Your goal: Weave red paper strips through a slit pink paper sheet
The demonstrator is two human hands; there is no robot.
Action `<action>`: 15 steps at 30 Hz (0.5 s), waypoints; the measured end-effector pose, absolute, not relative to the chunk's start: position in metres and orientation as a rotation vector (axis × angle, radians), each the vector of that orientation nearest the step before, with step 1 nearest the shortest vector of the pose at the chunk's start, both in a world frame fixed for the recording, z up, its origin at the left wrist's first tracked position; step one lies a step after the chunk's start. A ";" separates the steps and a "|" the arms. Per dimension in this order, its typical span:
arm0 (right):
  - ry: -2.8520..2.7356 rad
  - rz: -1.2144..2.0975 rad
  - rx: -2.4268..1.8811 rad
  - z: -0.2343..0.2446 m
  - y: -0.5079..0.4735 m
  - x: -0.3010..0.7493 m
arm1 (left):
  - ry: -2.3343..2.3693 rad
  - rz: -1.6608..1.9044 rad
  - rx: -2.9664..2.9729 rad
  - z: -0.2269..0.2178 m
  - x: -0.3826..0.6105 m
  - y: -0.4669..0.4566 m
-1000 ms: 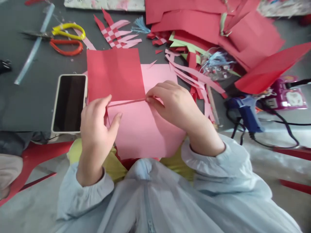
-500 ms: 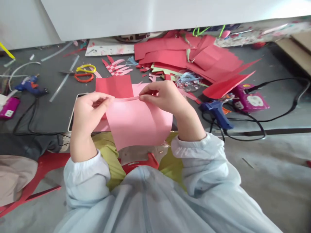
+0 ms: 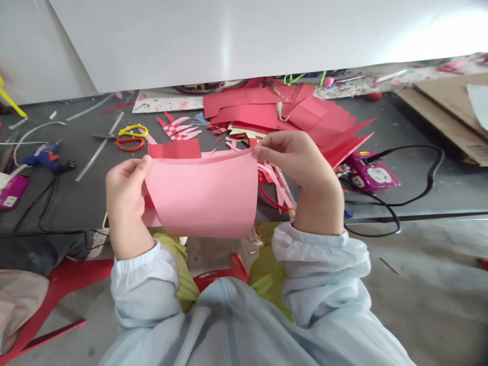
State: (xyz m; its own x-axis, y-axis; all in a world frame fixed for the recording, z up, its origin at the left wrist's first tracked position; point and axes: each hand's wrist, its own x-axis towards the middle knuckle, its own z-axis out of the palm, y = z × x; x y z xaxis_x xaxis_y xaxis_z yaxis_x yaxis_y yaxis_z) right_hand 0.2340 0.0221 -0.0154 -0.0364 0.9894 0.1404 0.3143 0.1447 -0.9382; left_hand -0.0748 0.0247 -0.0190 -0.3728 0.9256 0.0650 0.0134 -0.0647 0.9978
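Note:
A pink sheet of paper (image 3: 204,195) is held up in front of me by both hands, above my lap. My left hand (image 3: 124,195) pinches its upper left corner. My right hand (image 3: 301,160) pinches its upper right corner, fingers closed. Just behind the sheet a dark red square of paper (image 3: 174,150) lies on the dark mat. Loose pink and red strips (image 3: 276,178) lie under my right hand.
A heap of red paper sheets (image 3: 290,112) covers the mat's far middle. A woven red-pink piece (image 3: 177,128), yellow scissors (image 3: 131,131) and orange scissors (image 3: 129,144) lie at left. Glue guns (image 3: 48,157), a purple power strip (image 3: 371,173) and black cables (image 3: 404,203) flank me. Cardboard (image 3: 450,117) lies at right.
Both hands have lifted the pink sheet off the mat and toward me, moving apart to its top corners. The camera has tilted up, showing the white wall.

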 end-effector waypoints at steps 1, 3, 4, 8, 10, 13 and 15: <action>-1.493 0.964 -1.300 -0.016 0.022 0.233 | 1.442 1.535 1.027 -0.019 -0.075 0.022; -1.460 1.009 -1.269 -0.017 0.023 0.230 | 1.398 1.536 1.017 -0.016 -0.076 0.016; -1.445 1.035 -1.256 -0.017 0.023 0.228 | 1.379 1.538 1.020 -0.015 -0.077 0.014; -1.393 1.140 -1.220 -0.019 0.024 0.224 | 1.372 1.539 0.986 -0.009 -0.079 0.006; -1.366 1.177 -1.207 -0.020 0.024 0.223 | 1.370 1.570 0.960 -0.009 -0.079 0.005; -1.316 1.222 -1.186 -0.021 0.024 0.221 | 1.366 1.645 0.921 -0.009 -0.079 0.003; -1.286 1.244 -1.178 -0.022 0.024 0.221 | 1.383 1.661 0.933 -0.010 -0.080 0.002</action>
